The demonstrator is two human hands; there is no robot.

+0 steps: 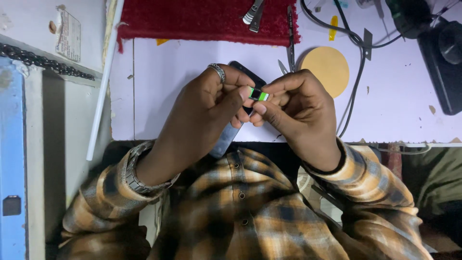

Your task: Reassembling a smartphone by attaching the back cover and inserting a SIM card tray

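From my head camera, my left hand (211, 108) and right hand (293, 108) meet over the pale bench (168, 86), both closed on a small green-and-white tab (259, 95) pinched between my fingertips. Its long axis runs left to right between the hands. Beneath them a dark phone (226, 137) slants, its long axis from upper right down toward my plaid shirt (250, 202).
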